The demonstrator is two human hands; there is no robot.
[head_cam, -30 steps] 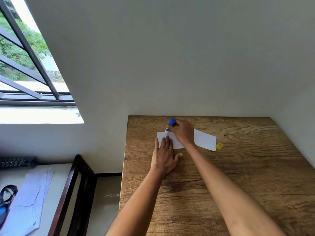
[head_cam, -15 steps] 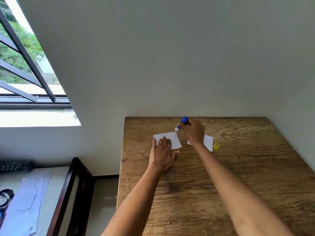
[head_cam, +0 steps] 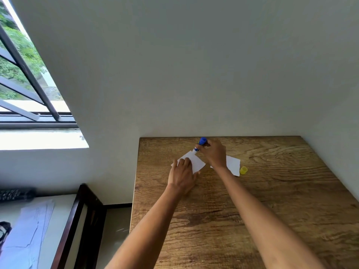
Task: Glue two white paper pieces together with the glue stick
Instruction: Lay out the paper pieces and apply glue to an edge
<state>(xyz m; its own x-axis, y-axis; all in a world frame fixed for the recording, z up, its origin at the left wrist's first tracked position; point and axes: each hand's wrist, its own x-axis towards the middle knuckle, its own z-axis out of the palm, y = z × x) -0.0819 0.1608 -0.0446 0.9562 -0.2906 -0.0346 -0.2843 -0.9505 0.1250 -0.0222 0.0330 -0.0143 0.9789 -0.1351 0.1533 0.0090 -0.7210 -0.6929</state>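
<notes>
Two white paper pieces lie near the far edge of the wooden table. My left hand rests flat on the left paper, fingers straight, holding it down. My right hand grips the blue glue stick, tilted, with its white tip touching the far corner of that paper. The second paper lies to the right, partly hidden under my right wrist. The yellow glue cap stands just right of it.
The table's far edge meets a white wall. To the left, lower down, a dark-framed surface carries loose papers and a dark remote-like object. A barred window is at upper left.
The left paper has turned so a corner points away from me. My right hand brought the glue stick back down onto that corner. My left hand stays on the paper.
</notes>
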